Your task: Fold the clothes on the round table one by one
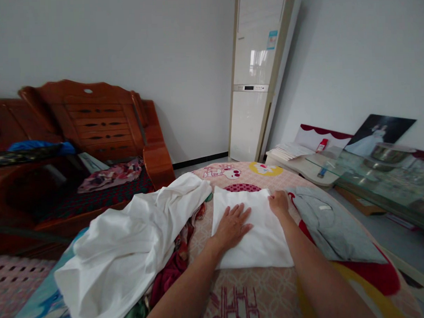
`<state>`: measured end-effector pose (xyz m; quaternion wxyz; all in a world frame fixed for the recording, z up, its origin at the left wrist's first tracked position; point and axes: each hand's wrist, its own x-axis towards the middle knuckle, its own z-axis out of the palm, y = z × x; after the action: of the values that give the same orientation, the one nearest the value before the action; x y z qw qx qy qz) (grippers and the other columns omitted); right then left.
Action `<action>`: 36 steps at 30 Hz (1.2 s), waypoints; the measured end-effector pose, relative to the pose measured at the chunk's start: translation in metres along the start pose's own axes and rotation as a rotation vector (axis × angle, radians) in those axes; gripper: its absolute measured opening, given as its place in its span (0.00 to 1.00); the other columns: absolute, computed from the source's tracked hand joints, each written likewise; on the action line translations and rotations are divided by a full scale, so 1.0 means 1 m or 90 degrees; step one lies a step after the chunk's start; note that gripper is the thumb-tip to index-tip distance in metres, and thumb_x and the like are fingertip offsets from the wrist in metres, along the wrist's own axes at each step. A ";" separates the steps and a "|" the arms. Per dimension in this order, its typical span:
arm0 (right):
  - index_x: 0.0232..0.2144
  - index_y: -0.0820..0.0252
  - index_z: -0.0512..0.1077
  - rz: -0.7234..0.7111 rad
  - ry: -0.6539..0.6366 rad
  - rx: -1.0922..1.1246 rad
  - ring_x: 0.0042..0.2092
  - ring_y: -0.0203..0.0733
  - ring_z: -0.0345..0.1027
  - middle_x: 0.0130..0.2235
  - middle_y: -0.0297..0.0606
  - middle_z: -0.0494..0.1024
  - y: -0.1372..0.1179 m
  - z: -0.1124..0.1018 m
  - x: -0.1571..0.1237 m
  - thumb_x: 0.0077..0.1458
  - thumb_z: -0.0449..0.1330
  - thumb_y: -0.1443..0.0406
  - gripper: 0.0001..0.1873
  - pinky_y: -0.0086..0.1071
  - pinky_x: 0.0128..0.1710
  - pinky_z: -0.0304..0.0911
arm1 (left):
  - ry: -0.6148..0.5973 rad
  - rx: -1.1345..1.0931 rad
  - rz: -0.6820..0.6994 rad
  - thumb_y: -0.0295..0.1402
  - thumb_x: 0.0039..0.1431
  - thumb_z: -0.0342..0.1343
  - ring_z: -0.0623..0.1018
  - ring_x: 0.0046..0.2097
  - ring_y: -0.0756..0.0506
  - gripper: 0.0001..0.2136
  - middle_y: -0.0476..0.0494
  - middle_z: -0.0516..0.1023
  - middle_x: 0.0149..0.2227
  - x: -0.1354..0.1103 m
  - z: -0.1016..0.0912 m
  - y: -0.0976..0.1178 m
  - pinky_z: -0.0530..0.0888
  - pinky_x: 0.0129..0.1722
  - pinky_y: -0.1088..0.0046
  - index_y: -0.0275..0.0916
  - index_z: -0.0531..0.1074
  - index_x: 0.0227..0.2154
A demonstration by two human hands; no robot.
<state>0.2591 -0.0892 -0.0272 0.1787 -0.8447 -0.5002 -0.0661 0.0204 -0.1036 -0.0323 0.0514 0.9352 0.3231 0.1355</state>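
Observation:
A white garment (256, 245), folded into a near square, lies flat in front of me on the patterned cloth (244, 292). My left hand (234, 225) rests on its upper left part, palm down with the fingers spread. At its upper right corner, my right hand (279, 204) has its fingers closed on the garment's edge. A larger white cloth (131, 236) lies loosely crumpled to the left. To the right is a folded grey garment (332, 224), close by my right forearm.
Dark red and multicoloured fabric (170, 271) shows beneath the crumpled white cloth. A wooden armchair (92, 121) stands at the left with clothing on its seat. At the back is a tall white cabinet-like unit (250, 111). A glass-topped table (383, 185) with bowls stands at the right.

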 end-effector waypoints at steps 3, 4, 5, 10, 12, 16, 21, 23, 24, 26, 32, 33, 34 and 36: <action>0.41 0.70 0.73 0.019 0.036 -0.005 0.49 0.50 0.66 0.45 0.54 0.74 -0.002 0.002 -0.003 0.59 0.48 0.68 0.16 0.38 0.50 0.55 | -0.001 0.002 -0.004 0.47 0.67 0.36 0.56 0.66 0.40 0.25 0.41 0.54 0.67 0.002 -0.002 -0.002 0.53 0.64 0.51 0.48 0.54 0.64; 0.42 0.71 0.72 0.029 0.043 -0.008 0.50 0.51 0.65 0.46 0.55 0.74 -0.002 0.003 -0.005 0.59 0.47 0.69 0.16 0.38 0.50 0.55 | 0.002 0.005 -0.007 0.47 0.67 0.35 0.56 0.66 0.40 0.25 0.42 0.55 0.67 0.002 -0.003 -0.003 0.53 0.64 0.50 0.48 0.54 0.64; 0.42 0.71 0.72 0.037 0.046 -0.010 0.50 0.52 0.65 0.46 0.56 0.74 -0.002 0.004 -0.007 0.59 0.47 0.70 0.16 0.38 0.50 0.55 | 0.005 0.008 -0.011 0.48 0.67 0.35 0.56 0.66 0.39 0.25 0.42 0.55 0.67 0.002 -0.003 -0.004 0.53 0.63 0.49 0.48 0.55 0.64; 0.41 0.72 0.73 0.039 0.035 -0.006 0.49 0.52 0.68 0.44 0.56 0.75 -0.002 0.005 -0.009 0.58 0.48 0.70 0.16 0.39 0.50 0.58 | 0.017 0.025 -0.026 0.48 0.67 0.36 0.57 0.66 0.39 0.25 0.42 0.56 0.66 -0.001 -0.005 -0.011 0.53 0.63 0.48 0.49 0.55 0.63; 0.47 0.71 0.71 0.013 0.042 0.003 0.52 0.51 0.66 0.48 0.54 0.74 -0.003 0.002 -0.013 0.58 0.47 0.70 0.19 0.38 0.53 0.57 | 0.010 0.028 -0.028 0.48 0.67 0.36 0.57 0.66 0.39 0.25 0.42 0.57 0.66 -0.002 -0.006 -0.013 0.54 0.63 0.49 0.49 0.55 0.63; 0.59 0.68 0.62 -0.167 0.062 0.050 0.61 0.46 0.56 0.59 0.50 0.66 -0.007 -0.001 -0.037 0.60 0.45 0.69 0.25 0.38 0.60 0.52 | -0.004 0.018 -0.025 0.49 0.67 0.37 0.57 0.66 0.38 0.25 0.42 0.56 0.66 -0.001 -0.004 -0.015 0.54 0.62 0.49 0.51 0.54 0.64; 0.62 0.68 0.57 -0.280 -0.039 0.001 0.65 0.49 0.50 0.64 0.51 0.58 -0.002 0.005 -0.075 0.64 0.45 0.58 0.29 0.43 0.62 0.47 | 0.001 0.024 -0.027 0.46 0.68 0.37 0.57 0.66 0.39 0.24 0.41 0.56 0.66 0.001 -0.002 -0.025 0.54 0.63 0.50 0.50 0.54 0.64; 0.63 0.67 0.56 -0.268 -0.066 -0.034 0.65 0.51 0.49 0.65 0.51 0.57 0.002 0.006 -0.081 0.64 0.44 0.56 0.31 0.44 0.62 0.46 | 0.010 0.038 -0.042 0.45 0.68 0.38 0.57 0.66 0.39 0.24 0.40 0.55 0.66 0.002 -0.001 -0.030 0.55 0.63 0.50 0.48 0.55 0.64; 0.64 0.67 0.55 -0.263 -0.074 -0.046 0.66 0.51 0.48 0.65 0.51 0.56 0.003 0.006 -0.082 0.64 0.44 0.55 0.31 0.44 0.62 0.46 | 0.013 0.045 -0.053 0.45 0.67 0.39 0.57 0.66 0.38 0.24 0.40 0.55 0.66 0.003 -0.001 -0.033 0.55 0.63 0.50 0.48 0.55 0.64; 0.64 0.65 0.55 -0.255 -0.084 -0.060 0.66 0.50 0.48 0.66 0.50 0.55 0.004 0.004 -0.081 0.64 0.42 0.55 0.31 0.44 0.62 0.46 | 0.017 0.054 -0.074 0.45 0.67 0.39 0.58 0.66 0.37 0.24 0.39 0.55 0.66 0.005 0.000 -0.037 0.55 0.62 0.49 0.47 0.56 0.64; 0.65 0.65 0.53 -0.231 -0.097 -0.084 0.66 0.51 0.47 0.66 0.51 0.54 0.000 0.000 -0.080 0.65 0.41 0.54 0.32 0.46 0.62 0.46 | 0.043 0.059 -0.099 0.44 0.68 0.38 0.57 0.66 0.37 0.24 0.39 0.56 0.66 0.006 0.005 -0.042 0.55 0.62 0.47 0.46 0.56 0.64; 0.65 0.65 0.53 -0.224 -0.098 -0.088 0.66 0.51 0.47 0.66 0.51 0.54 0.000 0.000 -0.080 0.65 0.41 0.54 0.32 0.46 0.61 0.47 | 0.048 0.064 -0.110 0.44 0.68 0.38 0.57 0.66 0.37 0.24 0.39 0.56 0.66 0.006 0.006 -0.043 0.56 0.62 0.47 0.45 0.56 0.64; 0.65 0.65 0.53 -0.218 -0.099 -0.092 0.66 0.51 0.47 0.66 0.51 0.54 -0.001 0.000 -0.081 0.65 0.41 0.53 0.32 0.45 0.61 0.47 | 0.052 0.068 -0.121 0.44 0.68 0.38 0.57 0.66 0.37 0.24 0.39 0.56 0.66 0.006 0.007 -0.044 0.56 0.62 0.47 0.45 0.55 0.64; 0.64 0.66 0.54 -0.210 -0.097 -0.097 0.66 0.51 0.47 0.66 0.51 0.54 -0.001 0.000 -0.081 0.65 0.41 0.53 0.32 0.45 0.61 0.48 | 0.059 0.077 -0.134 0.44 0.68 0.38 0.57 0.66 0.38 0.24 0.39 0.57 0.66 0.006 0.008 -0.046 0.56 0.62 0.47 0.45 0.55 0.64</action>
<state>0.2189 -0.1556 -0.0501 0.0627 -0.7651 -0.6372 -0.0681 0.0000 -0.0640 -0.0468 -0.0065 0.8903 0.4289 0.1528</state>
